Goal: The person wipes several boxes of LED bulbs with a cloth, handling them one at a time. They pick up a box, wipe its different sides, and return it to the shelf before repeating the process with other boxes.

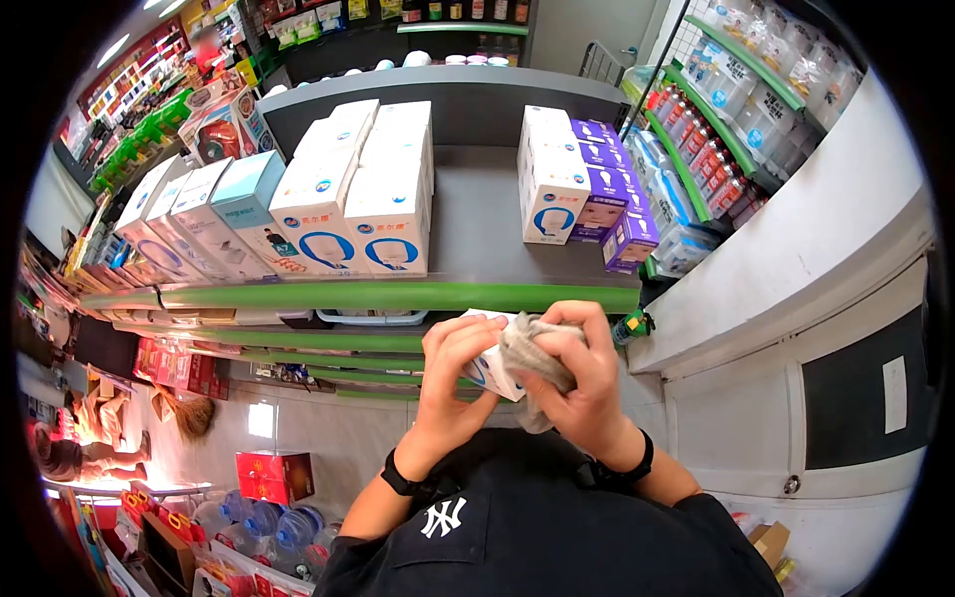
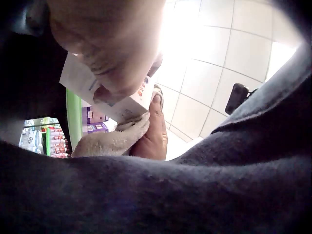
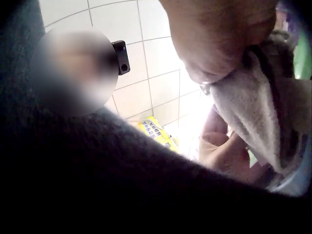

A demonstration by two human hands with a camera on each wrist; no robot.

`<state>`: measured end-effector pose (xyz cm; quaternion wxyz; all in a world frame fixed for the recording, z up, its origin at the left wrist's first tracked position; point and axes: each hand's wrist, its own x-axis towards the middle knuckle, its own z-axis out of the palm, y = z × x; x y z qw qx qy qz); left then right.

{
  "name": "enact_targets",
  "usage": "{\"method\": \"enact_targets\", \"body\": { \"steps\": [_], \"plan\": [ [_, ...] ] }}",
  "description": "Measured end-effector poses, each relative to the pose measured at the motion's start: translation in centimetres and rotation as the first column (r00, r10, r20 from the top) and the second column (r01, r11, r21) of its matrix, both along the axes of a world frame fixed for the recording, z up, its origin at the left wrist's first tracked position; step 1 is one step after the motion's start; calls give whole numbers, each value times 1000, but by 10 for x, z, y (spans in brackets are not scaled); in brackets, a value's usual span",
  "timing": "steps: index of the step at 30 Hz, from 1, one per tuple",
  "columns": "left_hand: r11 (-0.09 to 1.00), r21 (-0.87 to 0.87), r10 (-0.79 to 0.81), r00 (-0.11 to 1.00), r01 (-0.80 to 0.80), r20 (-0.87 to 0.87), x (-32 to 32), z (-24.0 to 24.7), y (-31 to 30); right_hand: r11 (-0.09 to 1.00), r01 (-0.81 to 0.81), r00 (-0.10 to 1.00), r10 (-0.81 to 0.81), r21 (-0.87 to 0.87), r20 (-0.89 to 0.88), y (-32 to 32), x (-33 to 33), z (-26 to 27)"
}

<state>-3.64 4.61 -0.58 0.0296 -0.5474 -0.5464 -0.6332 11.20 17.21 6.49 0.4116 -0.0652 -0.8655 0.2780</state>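
Note:
In the head view my left hand [image 1: 452, 383] grips a small white light-bulb box [image 1: 490, 372] close to my chest, in front of the shelf. A grey-beige cloth [image 1: 537, 353] is bunched in my right hand [image 1: 589, 388], its folds lying against the box's right side. The left wrist view shows the box [image 2: 117, 100] tilted, with the cloth [image 2: 114, 141] along its lower edge and the right hand's fingers behind it. Up close in the right wrist view, the cloth [image 3: 248, 105] hangs below the right hand [image 3: 219, 34].
On the grey shelf [image 1: 477, 214] with a green front edge stand white bulb boxes [image 1: 388, 219] at left. White boxes [image 1: 553, 189] and purple boxes [image 1: 617, 199] stand at right. Bottles [image 1: 701, 149] fill a side rack. A red carton [image 1: 275, 477] sits on the floor.

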Motion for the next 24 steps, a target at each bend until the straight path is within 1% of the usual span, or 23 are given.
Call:
{"method": "enact_targets", "body": {
  "steps": [4,7,8,9,10,11,12,13,14,16,18,19,20,22,23,24],
  "plan": [
    [1000,8,11,1000,-11,-8,-2,2,-2,993,97,995,-98,-74,-4,9,-1,-9],
    [999,-45,-17,998,15,-53,-6,3,-4,985,145,989,-145,-94,0,19,4,-13],
    [996,4,-94,992,94,87,-4,0,-5,981,173,985,-173,-88,12,20,7,-13],
    [984,66,-175,960,164,218,-2,-3,-3,976,200,980,-199,-80,22,22,9,-13],
    [964,137,-261,905,228,337,-2,-3,-2,971,230,973,-228,-71,28,25,12,-13],
    [968,142,-246,903,208,354,-4,-1,-3,976,181,983,-174,-121,64,27,17,-12],
    [981,81,-191,923,174,335,-7,-2,-5,976,134,988,-118,-170,97,30,23,-11],
    [957,75,-278,818,280,503,-8,0,-11,971,88,990,-61,-220,127,34,30,-11],
    [920,84,-342,676,383,653,-10,3,-16,961,45,988,-3,-273,154,38,38,-11],
    [869,152,-435,581,471,688,-14,2,-13,937,-70,972,141,-343,186,45,44,-26],
    [819,214,-492,459,533,740,-16,2,-7,837,-120,958,238,-533,157,36,46,-33],
    [808,176,-499,495,562,711,-15,3,-2,818,-94,906,306,-567,291,35,49,-31],
    [809,136,-476,502,572,722,-11,6,1,824,-89,920,283,-559,271,31,48,-33],
    [800,-42,-430,622,598,655,-4,8,5,835,-79,945,237,-544,227,22,41,-39],
    [817,-130,-466,776,562,426,-12,-6,7,817,-95,944,256,-569,210,26,42,-40],
    [833,-141,-452,804,535,387,-5,14,5,852,-78,953,216,-517,213,28,43,-38]
  ]
}}
